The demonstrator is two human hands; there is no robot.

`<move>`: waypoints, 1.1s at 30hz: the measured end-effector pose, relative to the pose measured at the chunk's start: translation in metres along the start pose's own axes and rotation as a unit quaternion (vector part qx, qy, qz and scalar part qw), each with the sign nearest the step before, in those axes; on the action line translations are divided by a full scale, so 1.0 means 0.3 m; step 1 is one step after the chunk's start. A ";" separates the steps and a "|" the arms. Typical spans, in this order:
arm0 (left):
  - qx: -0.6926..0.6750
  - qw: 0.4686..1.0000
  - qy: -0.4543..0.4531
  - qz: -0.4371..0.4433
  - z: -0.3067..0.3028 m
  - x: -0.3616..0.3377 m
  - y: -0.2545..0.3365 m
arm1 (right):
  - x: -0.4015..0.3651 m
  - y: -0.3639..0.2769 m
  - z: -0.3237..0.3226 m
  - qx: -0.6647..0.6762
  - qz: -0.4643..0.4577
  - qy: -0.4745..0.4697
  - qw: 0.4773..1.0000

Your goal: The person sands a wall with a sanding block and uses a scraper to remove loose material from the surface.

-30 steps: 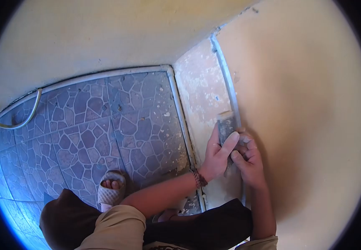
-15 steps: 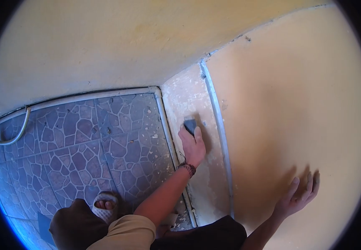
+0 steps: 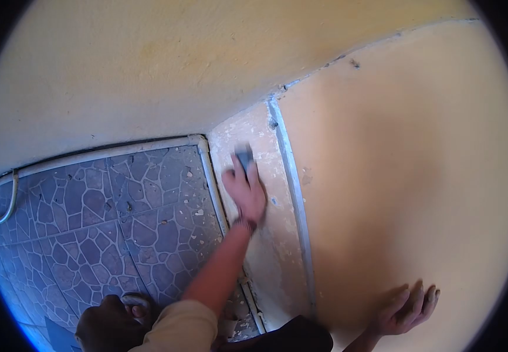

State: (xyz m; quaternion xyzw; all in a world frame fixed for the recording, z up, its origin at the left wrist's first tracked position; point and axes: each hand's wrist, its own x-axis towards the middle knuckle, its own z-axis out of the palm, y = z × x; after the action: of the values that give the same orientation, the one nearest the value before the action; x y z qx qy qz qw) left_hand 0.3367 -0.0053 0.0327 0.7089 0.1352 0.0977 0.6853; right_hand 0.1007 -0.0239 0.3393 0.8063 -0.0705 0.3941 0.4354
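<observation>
Grey-purple tiles (image 3: 84, 211) are seen left of the left hand (image 3: 248, 192), by which a blurred block (image 3: 244, 155) is gripped at the patchy wall (image 3: 276, 237); the right hand (image 3: 405, 311) is held apart, unclenched, forearm cut off.

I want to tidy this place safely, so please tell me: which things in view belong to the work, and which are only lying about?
Belong to the work:
left hand
block, gripped in it
patchy wall strip beside it

Probably just lying about:
hose, at far left
flakes on the floor, source unclear
</observation>
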 end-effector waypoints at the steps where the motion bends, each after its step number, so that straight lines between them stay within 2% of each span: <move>1: -0.040 0.998 0.026 -0.044 0.029 0.108 0.007 | 0.004 -0.019 0.005 -0.008 0.011 -0.003 1.000; 2: -0.081 0.992 0.050 -0.089 0.039 0.167 0.015 | 0.002 -0.030 0.015 0.000 0.030 0.000 1.000; 5: -0.074 0.990 -0.001 -0.122 -0.036 0.083 0.079 | 0.005 -0.023 0.025 0.015 0.008 0.018 1.000; 7: -0.093 0.995 -0.002 -0.035 -0.073 -0.129 0.123 | -0.003 -0.011 0.021 0.003 -0.016 0.004 1.000; 9: -0.168 0.986 0.011 -0.018 -0.096 -0.299 0.148 | 0.019 -0.012 0.012 -0.005 -0.026 -0.003 1.000; 12: -0.168 0.984 0.018 0.056 -0.049 -0.138 0.091 | 0.046 -0.039 0.013 0.000 -0.009 0.005 1.000; 13: -0.121 0.992 -0.030 0.000 -0.041 -0.005 0.087 | 0.047 -0.043 0.017 0.004 -0.007 0.002 1.000; 14: -0.128 0.989 -0.006 -0.069 -0.026 0.128 0.099 | 0.045 -0.048 0.017 0.007 -0.005 -0.002 1.000; 15: -0.124 0.991 0.021 -0.050 0.002 0.209 0.057 | 0.042 -0.050 0.014 0.004 -0.010 -0.005 1.000; 18: -0.074 0.996 -0.010 -0.047 -0.029 0.024 0.078 | 0.052 -0.052 0.038 0.014 -0.020 0.002 1.000; 20: -0.109 0.994 0.002 0.029 -0.081 -0.205 0.071 | 0.042 -0.036 0.019 0.026 -0.026 -0.014 0.999; 21: -0.107 0.993 -0.005 0.042 -0.079 -0.207 0.053 | 0.046 -0.038 0.024 0.025 -0.028 -0.016 0.999; 23: -0.104 0.992 -0.022 0.068 -0.084 -0.181 0.027 | 0.046 -0.046 0.022 0.020 -0.029 -0.022 0.999; 24: -0.133 0.990 -0.023 0.051 -0.047 -0.093 0.000 | 0.049 -0.043 0.020 0.019 -0.033 -0.021 0.999; 26: -0.129 0.988 -0.026 -0.080 -0.036 0.182 0.046 | 0.045 -0.044 0.036 0.020 -0.035 -0.007 0.999; 27: -0.154 0.986 0.055 -0.027 0.015 0.231 0.011 | 0.041 -0.043 0.033 0.017 -0.034 -0.004 0.999; 29: -0.130 0.989 0.015 -0.071 -0.017 0.121 0.039 | 0.039 -0.043 0.046 0.016 -0.030 0.007 0.999; 31: -0.213 0.975 -0.010 -0.060 -0.030 -0.152 0.056 | 0.037 -0.040 0.037 0.006 -0.035 0.000 0.999; 33: -0.167 0.985 -0.015 0.038 -0.071 -0.170 0.055 | 0.044 -0.042 0.056 0.006 -0.043 -0.002 0.999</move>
State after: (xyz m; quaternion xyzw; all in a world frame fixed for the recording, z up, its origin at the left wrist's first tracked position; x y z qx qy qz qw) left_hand 0.2825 -0.0024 0.0524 0.5903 0.0795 0.1344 0.7919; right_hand 0.1250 -0.0260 0.3352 0.8122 -0.0343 0.3737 0.4467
